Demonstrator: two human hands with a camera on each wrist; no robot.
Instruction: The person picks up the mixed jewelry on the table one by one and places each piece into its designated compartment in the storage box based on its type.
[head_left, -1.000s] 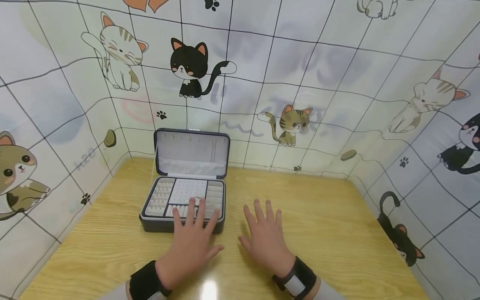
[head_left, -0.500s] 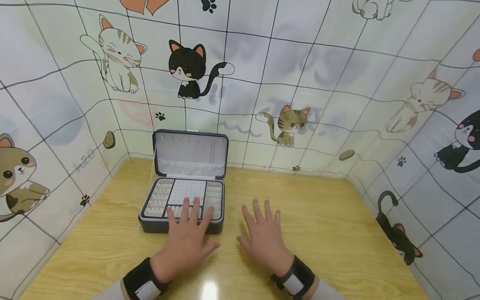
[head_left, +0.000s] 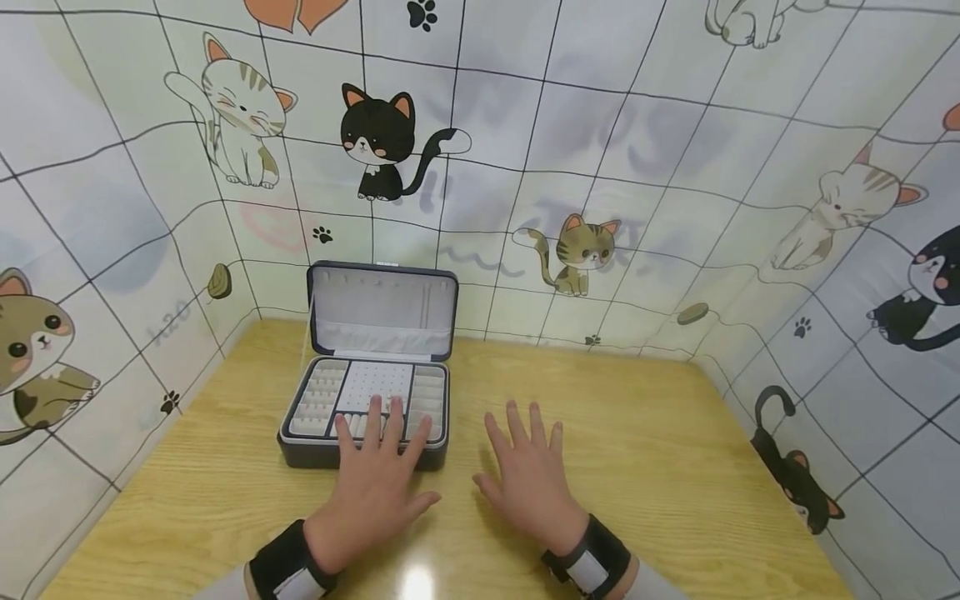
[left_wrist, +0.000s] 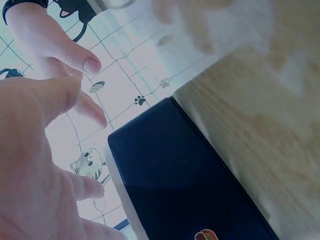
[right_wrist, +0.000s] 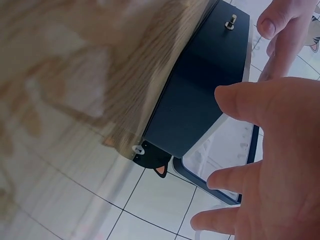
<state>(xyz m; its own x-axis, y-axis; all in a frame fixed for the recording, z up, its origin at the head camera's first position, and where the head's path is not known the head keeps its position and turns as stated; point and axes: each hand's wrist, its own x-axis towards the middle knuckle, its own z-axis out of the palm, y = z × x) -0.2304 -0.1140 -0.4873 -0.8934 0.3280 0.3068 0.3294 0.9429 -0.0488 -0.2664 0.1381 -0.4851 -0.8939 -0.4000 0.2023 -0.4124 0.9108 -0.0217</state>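
Observation:
A dark navy jewelry box (head_left: pixel 311 454) stands on the wooden table with its lid (head_left: pixel 386 310) raised against the wall side. Its pale tray has small compartments at both sides, a dotted panel in the middle and ring rolls at the front. My left hand (head_left: pixel 371 492) is spread, palm down, its fingertips overlapping the tray's front in the head view. To the right of the box, my right hand (head_left: pixel 532 483) is spread above the table, holding nothing. Both wrist views show the box's front wall with a gold-toned clasp (right_wrist: pixel 230 22).
The wooden table (head_left: pixel 637 450) extends to the right of the box. Behind it and along both sides hangs a white gridded sheet (head_left: pixel 480 125) printed with cartoon cats. Each wrist wears a black band (head_left: pixel 592 557).
My left hand has shifted slightly left over the box's front. The right hand has stayed nearly still, and the box has not moved.

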